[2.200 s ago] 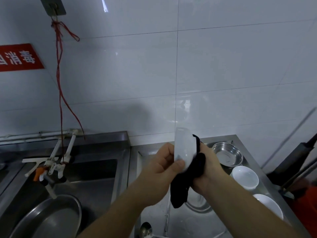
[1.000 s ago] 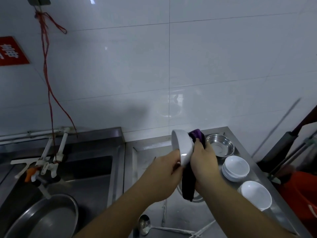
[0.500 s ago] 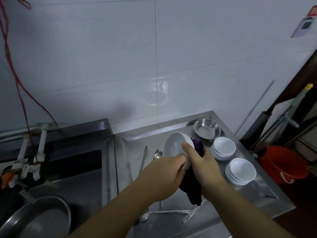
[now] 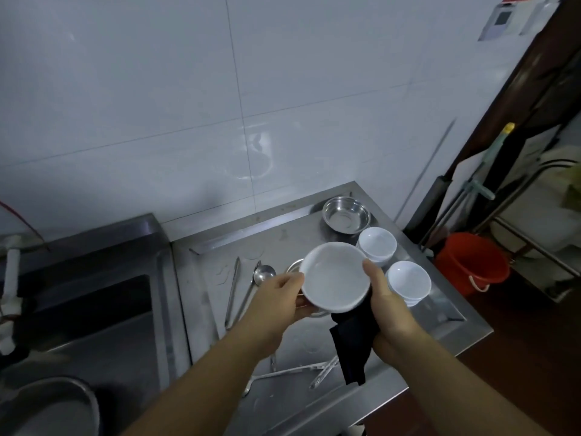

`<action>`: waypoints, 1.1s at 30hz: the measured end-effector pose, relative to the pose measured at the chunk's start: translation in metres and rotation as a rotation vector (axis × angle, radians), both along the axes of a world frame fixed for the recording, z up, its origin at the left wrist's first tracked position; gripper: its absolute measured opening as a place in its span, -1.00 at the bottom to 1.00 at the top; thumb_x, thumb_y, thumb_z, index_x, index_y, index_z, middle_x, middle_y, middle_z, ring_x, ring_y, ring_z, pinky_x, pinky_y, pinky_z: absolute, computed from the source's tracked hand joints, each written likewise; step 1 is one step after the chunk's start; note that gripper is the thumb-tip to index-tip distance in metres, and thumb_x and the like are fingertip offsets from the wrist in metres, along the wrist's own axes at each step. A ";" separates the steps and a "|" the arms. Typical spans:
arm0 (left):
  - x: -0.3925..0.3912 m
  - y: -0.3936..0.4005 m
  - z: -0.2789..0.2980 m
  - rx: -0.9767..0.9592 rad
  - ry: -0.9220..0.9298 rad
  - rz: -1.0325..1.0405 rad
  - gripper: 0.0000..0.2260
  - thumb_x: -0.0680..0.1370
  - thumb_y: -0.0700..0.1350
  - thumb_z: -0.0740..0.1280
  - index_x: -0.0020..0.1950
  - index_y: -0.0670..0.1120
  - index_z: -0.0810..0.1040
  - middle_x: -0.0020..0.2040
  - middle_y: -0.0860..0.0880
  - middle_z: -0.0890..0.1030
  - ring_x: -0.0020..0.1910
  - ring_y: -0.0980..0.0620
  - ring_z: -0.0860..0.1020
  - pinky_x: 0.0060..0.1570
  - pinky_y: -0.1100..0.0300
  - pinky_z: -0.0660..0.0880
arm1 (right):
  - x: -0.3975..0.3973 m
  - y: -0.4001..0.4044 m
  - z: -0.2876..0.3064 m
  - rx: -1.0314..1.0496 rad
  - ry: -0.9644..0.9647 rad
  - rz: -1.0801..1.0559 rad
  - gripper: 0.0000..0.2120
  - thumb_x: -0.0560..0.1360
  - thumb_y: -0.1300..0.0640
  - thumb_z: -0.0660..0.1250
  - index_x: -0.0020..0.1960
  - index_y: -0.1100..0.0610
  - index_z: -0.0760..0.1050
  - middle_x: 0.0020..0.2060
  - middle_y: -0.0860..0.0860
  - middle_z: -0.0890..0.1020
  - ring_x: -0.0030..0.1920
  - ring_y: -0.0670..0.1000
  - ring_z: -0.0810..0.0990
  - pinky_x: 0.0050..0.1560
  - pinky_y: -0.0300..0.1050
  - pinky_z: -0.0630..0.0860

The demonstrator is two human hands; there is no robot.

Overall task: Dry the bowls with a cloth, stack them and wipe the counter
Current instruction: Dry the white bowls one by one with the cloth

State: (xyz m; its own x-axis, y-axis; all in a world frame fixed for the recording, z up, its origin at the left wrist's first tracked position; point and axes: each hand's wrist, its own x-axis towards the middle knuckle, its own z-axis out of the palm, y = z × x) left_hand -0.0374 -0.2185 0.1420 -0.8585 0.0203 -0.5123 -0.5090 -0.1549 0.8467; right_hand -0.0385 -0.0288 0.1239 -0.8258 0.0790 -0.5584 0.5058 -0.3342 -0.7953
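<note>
Since the earlier frames the white ceramic bowl has turned from standing on edge to facing up, its inside now open to the camera, and the view has swung right and down over the steel table. That suggests the rubbing of this bowl is about done and it is ready to be stacked.

At the far left sits a dark steel sink, with a large round metal basin in its near corner; what the basin holds is too dim to tell. On the table right of the sink lie slim metal tongs, a fork and a long steel spoon, with more loose utensils nearer the front edge.

The left hand grips the bowl's left rim, fingers curled under it. The bowl is held in the air above the middle of the table, over a shallow metal dish that peeks out behind it. The right hand holds the right rim with its thumb on top and clamps a dark cloth against the underside; the cloth hangs down toward the table.

Farther right, an empty shiny steel bowl stands at the far corner. Just nearer it are two stacks of small white bowls, the farther stack and the nearer stack, both empty on top. Off the table stands a red bucket.
</note>
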 end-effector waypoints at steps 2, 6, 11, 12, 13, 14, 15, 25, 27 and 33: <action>-0.007 0.012 0.000 0.038 0.018 0.026 -0.85 0.70 -0.18 0.30 0.12 -0.09 0.68 0.02 -0.13 0.75 -0.09 0.00 0.77 -0.18 0.18 0.69 | -0.005 0.016 -0.005 0.044 -0.021 0.004 -0.37 0.37 -0.38 0.49 0.19 0.10 0.67 -0.02 0.21 0.78 -0.05 0.25 0.78 0.00 0.20 0.71; -0.026 0.039 -0.008 0.010 0.044 0.050 -0.75 0.67 -0.18 0.36 -0.08 0.10 0.74 -0.09 0.02 0.78 -0.09 0.01 0.77 -0.18 0.17 0.69 | -0.022 0.057 -0.014 0.069 0.002 -0.031 -0.66 0.55 -0.13 0.50 0.25 0.00 0.65 0.03 0.16 0.78 -0.03 0.25 0.78 -0.01 0.20 0.72; -0.053 0.093 -0.032 -0.027 -0.023 0.098 -0.85 0.65 -0.17 0.39 0.08 0.02 0.74 0.06 -0.09 0.76 -0.02 -0.07 0.77 -0.08 0.07 0.71 | -0.056 0.116 -0.032 0.202 0.004 -0.001 -0.87 0.54 0.01 0.53 0.05 -0.01 0.66 -0.03 0.13 0.77 0.00 0.24 0.76 0.09 0.26 0.71; -0.059 0.107 -0.038 -0.027 -0.033 0.098 -0.86 0.65 -0.17 0.39 0.15 -0.04 0.72 0.08 -0.11 0.75 -0.01 -0.08 0.77 -0.07 0.06 0.71 | -0.064 0.130 -0.036 0.229 0.003 0.002 -0.89 0.54 0.04 0.54 0.03 -0.02 0.65 -0.04 0.12 0.77 0.00 0.23 0.76 0.12 0.29 0.70; -0.066 0.122 -0.042 -0.029 -0.047 0.097 -0.84 0.65 -0.17 0.40 0.20 -0.08 0.70 0.08 -0.13 0.76 -0.01 -0.09 0.77 -0.07 0.07 0.71 | -0.072 0.145 -0.041 0.256 -0.001 0.006 -0.89 0.53 0.06 0.55 0.02 -0.04 0.66 -0.05 0.10 0.77 0.00 0.23 0.76 0.13 0.31 0.69; -0.072 0.137 -0.046 -0.028 -0.062 0.098 -0.82 0.65 -0.17 0.41 0.24 -0.10 0.69 0.07 -0.13 0.76 -0.01 -0.10 0.77 -0.08 0.07 0.71 | -0.080 0.160 -0.045 0.285 -0.006 0.010 -0.87 0.52 0.07 0.56 0.03 -0.06 0.66 -0.05 0.08 0.77 0.00 0.22 0.75 0.14 0.32 0.68; -0.078 0.153 -0.050 -0.027 -0.077 0.101 -0.81 0.64 -0.17 0.41 0.25 -0.10 0.68 0.06 -0.13 0.77 -0.01 -0.11 0.77 -0.08 0.08 0.70 | -0.088 0.175 -0.048 0.317 -0.010 0.016 -0.84 0.50 0.08 0.57 0.04 -0.07 0.65 -0.05 0.06 0.77 0.01 0.20 0.75 0.15 0.32 0.68; -0.139 0.259 -0.087 0.057 -0.232 0.260 -0.90 0.68 -0.22 0.35 0.14 -0.10 0.64 -0.04 -0.10 0.79 -0.06 -0.10 0.78 -0.15 0.06 0.71 | -0.171 0.280 -0.079 0.505 -0.016 0.145 -0.83 0.45 0.17 0.52 -0.11 -0.07 0.59 -0.10 0.02 0.72 -0.09 0.11 0.68 0.00 0.08 0.61; -0.149 0.269 -0.098 0.034 -0.265 0.268 -0.86 0.67 -0.21 0.37 0.21 -0.11 0.64 0.04 -0.12 0.77 0.02 -0.11 0.76 -0.06 -0.01 0.73 | -0.181 0.290 -0.089 0.572 -0.022 0.193 -0.78 0.43 0.15 0.52 -0.14 -0.11 0.54 -0.10 -0.03 0.69 -0.06 0.11 0.67 0.04 0.12 0.62; -0.168 0.287 -0.144 -0.127 -0.343 0.269 -0.87 0.63 -0.23 0.40 0.17 -0.09 0.63 0.14 -0.14 0.68 0.10 -0.14 0.70 0.10 0.01 0.69 | -0.195 0.304 -0.123 0.661 -0.077 0.262 -0.75 0.38 0.06 0.51 -0.04 -0.19 0.54 -0.15 -0.14 0.66 -0.16 -0.06 0.63 -0.19 -0.07 0.56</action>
State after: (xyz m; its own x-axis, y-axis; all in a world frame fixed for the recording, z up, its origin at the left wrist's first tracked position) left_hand -0.2054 0.0684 -0.0020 -0.6047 -0.2614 -0.7523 -0.7194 -0.2261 0.6568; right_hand -0.2334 0.2750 0.0005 -0.8242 0.2257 -0.5193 0.5661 0.3458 -0.7483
